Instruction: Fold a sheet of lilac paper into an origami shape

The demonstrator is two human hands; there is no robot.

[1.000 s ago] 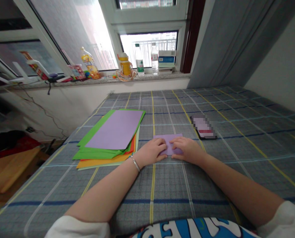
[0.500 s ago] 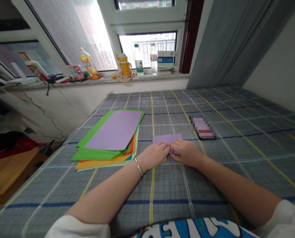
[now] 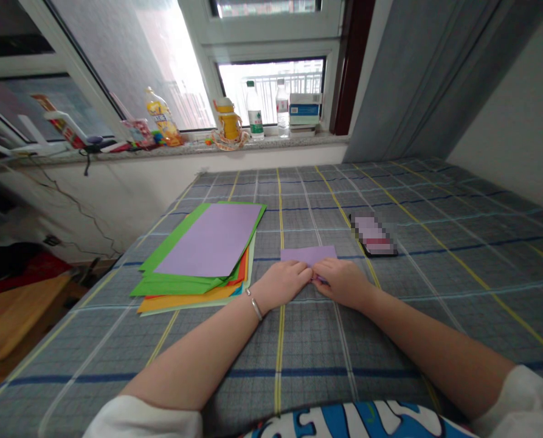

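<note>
A small folded purple paper [image 3: 308, 254] lies on the grey plaid bedsheet [image 3: 390, 340] in front of me. My left hand [image 3: 284, 283] and my right hand [image 3: 343, 281] meet at its near edge. Both have their fingers curled and pinched on that edge, fingertips touching each other. The near part of the paper is hidden under my fingers. A silver bracelet [image 3: 254, 304] circles my left wrist.
A stack of coloured sheets [image 3: 207, 249], purple on top over green, orange and pale green, lies to the left. A phone [image 3: 374, 235] rests to the right of the paper. Bottles, a yellow cup and boxes line the windowsill [image 3: 198, 146]. The bed's left edge drops to a floor.
My hands slid back from on top of the purple paper to its near edge and pinched together. More of the paper's far part shows.
</note>
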